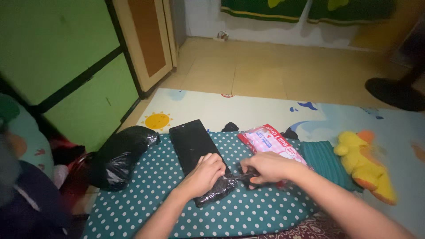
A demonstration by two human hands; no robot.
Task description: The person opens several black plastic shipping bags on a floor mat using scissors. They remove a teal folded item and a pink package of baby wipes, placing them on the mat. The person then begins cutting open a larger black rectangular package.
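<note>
Both hands, left hand (204, 173) and right hand (265, 167), are gripping a long black plastic-wrapped bundle (199, 152) lying mid-way across a polka-dot cushion (146, 186), well inside its edges.

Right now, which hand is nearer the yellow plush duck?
Right. The right hand pinches the black plastic package a short way left of the duck; the left hand presses that package farther left.
</note>
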